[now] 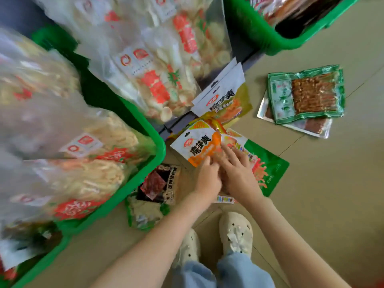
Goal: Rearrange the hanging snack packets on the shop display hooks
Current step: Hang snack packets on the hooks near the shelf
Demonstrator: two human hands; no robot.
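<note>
Jeans [228,273] and pale clogs [235,231] sit closest under me. Past them my right hand [239,173] lies with fingers straight and together on the orange-and-white snack packet [197,145] on the floor [332,183], and my left hand [207,177] touches that packet's lower edge, though blur keeps me from telling whether it pinches or only presses. Both hands hide the packet's bottom corner and part of the green packet [268,169] beneath; its white top carries a small dark slot and bold dark lettering, just beside the green crate [145,179].
</note>
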